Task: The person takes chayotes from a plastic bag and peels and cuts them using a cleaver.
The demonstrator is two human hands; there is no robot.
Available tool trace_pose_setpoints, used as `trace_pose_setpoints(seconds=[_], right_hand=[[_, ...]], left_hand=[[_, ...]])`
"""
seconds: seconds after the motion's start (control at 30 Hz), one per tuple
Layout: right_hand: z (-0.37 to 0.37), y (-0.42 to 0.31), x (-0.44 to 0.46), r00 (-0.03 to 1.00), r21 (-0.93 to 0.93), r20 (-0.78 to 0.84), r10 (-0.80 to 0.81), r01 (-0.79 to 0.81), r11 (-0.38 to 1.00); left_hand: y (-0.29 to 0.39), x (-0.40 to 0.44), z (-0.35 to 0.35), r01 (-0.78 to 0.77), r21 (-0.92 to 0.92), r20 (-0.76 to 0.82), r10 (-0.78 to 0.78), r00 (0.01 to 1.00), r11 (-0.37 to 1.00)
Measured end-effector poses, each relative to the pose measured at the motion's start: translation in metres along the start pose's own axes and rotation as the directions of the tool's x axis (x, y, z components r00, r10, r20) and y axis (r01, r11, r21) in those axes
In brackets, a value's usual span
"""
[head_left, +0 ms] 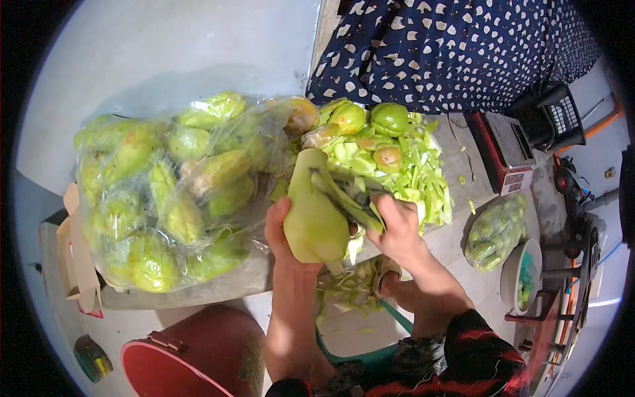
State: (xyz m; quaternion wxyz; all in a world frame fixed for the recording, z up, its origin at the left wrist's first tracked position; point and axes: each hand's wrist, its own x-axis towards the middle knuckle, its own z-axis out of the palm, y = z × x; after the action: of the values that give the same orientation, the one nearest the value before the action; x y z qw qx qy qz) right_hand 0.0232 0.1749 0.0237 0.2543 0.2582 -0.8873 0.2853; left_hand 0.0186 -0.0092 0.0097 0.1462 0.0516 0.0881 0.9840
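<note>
1. Pale green and smooth, the large fruit lies between both hands in the head view, its narrow end pointing away from the person.
2. The left hand is half open, cupped around the wide end and holding it.
3. The right hand is curled beside a strip of peel; what it grips I cannot tell.
4. Left of the left hand, a clear plastic bag on the table bulges with green fruits.
5. Nearer the person than that bag sits a red bucket.
6. Well right of the right hand, a white tub contains green items.
</note>
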Motion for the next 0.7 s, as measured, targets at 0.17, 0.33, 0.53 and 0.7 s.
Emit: trace_pose_setpoints(seconds=[0.17,0.33,0.53,0.7], right_hand=[[0.003,0.025,0.005,0.918,-0.003,0.060,0.393,-0.393,0.919],[-0.018,0.003,0.018,0.857,0.163,0.004,0.516,-0.509,0.845],[-0.017,-0.004,0.007,0.976,0.091,-0.054,-0.212,0.216,0.972],[-0.008,-0.018,0.004,0.916,-0.044,0.014,-0.401,0.401,0.915]], left_hand=[[-0.007,0.001,0.000,0.029,0.051,0.068,-0.033,0.997,0.998],[0.004,0.008,0.008,-0.054,-0.178,-0.338,-0.009,0.941,0.983],[0.008,0.010,-0.007,-0.097,-0.115,-0.246,0.066,0.967,0.989],[0.004,0.009,-0.007,-0.109,-0.125,-0.277,0.071,0.958,0.986]])
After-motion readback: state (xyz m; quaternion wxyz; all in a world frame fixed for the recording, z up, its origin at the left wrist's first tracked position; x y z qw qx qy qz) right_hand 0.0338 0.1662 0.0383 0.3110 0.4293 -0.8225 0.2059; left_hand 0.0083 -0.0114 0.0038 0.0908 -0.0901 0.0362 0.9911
